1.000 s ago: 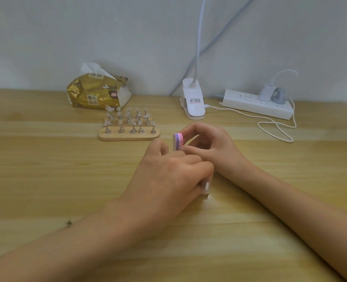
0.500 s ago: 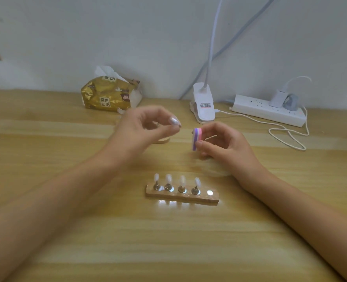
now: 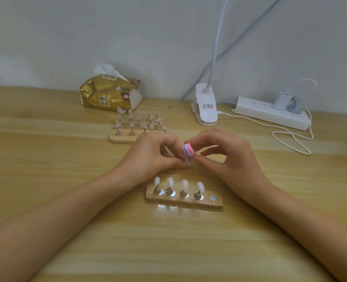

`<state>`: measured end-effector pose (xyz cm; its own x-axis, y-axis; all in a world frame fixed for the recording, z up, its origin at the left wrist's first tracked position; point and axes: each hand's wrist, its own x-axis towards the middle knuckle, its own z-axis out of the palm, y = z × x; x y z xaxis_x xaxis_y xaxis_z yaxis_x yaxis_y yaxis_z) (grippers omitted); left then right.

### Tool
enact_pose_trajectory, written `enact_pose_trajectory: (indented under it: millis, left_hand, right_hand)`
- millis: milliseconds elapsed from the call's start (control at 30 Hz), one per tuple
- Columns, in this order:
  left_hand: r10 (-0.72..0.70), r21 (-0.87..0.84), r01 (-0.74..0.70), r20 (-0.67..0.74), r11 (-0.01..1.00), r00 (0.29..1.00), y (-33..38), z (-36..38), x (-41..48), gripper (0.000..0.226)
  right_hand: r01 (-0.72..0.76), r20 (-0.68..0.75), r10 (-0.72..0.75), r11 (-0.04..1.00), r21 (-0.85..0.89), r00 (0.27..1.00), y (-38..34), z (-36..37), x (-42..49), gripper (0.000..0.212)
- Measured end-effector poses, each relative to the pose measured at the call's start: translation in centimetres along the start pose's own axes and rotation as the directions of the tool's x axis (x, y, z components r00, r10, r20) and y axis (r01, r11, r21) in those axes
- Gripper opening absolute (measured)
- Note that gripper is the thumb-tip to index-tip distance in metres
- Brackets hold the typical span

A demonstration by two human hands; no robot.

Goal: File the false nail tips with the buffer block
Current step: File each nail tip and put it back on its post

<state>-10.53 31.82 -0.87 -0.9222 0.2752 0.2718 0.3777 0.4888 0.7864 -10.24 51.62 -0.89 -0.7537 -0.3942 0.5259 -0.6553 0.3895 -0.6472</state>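
You have a smooth, softly shining wood tabletop (image 3: 66, 200). The near holder (image 3: 217, 203) is rough matt wood, its stands (image 3: 157, 190) shiny metal, its nail tips (image 3: 157, 181) milky plastic. The buffer block (image 3: 189, 150) looks matt, the tissue pack (image 3: 99, 92) glossy.

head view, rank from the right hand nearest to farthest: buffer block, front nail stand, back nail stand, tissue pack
1. buffer block, pinched in the right hand itself.
2. front nail stand, just below it, nearer the person.
3. back nail stand, farther back, to the left.
4. tissue pack, far left, by the wall.
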Motion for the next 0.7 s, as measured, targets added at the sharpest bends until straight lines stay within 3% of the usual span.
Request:
enact_pose_trajectory:
  millis: [100, 233, 333, 467, 567, 700]
  left_hand:
    - [-0.006, -0.029, 0.007, 0.003, 1.0, 1.0, -0.07, -0.04, 0.13, 0.016]
    - [0.007, -0.038, -0.007, 0.014, 0.999, 1.0, 0.03, -0.02, 0.03, 0.021]
    - [0.005, -0.036, -0.005, 0.004, 0.999, 1.0, -0.05, -0.02, 0.05, 0.017]
    - [0.017, -0.033, -0.016, 0.013, 0.999, 1.0, -0.05, -0.03, -0.01, 0.017]
    - [0.007, -0.05, -0.007, 0.011, 0.999, 1.0, -0.12, -0.03, -0.02, 0.016]
    - [0.017, -0.04, -0.017, 0.017, 0.999, 1.0, -0.1, -0.02, -0.03, 0.021]
  right_hand:
    - [-0.06, 0.025, 0.059, 0.998, 0.022, 0.998, 0.21, -0.2, 0.11, 0.012]
    - [0.057, -0.011, -0.057, 0.998, -0.025, 0.998, -0.01, -0.1, -0.01, 0.009]
    - [-0.031, 0.012, 0.031, 0.999, 0.017, 0.999, 0.22, -0.21, 0.09, 0.009]
    - [0.062, 0.002, -0.062, 0.998, -0.02, 0.998, -0.01, -0.04, -0.03, 0.009]
    - [-0.015, -0.002, 0.016, 1.0, 0.016, 1.0, 0.22, -0.15, 0.05, 0.009]
    - [0.08, -0.002, -0.08, 0.996, -0.041, 0.997, 0.15, 0.07, 0.04, 0.009]
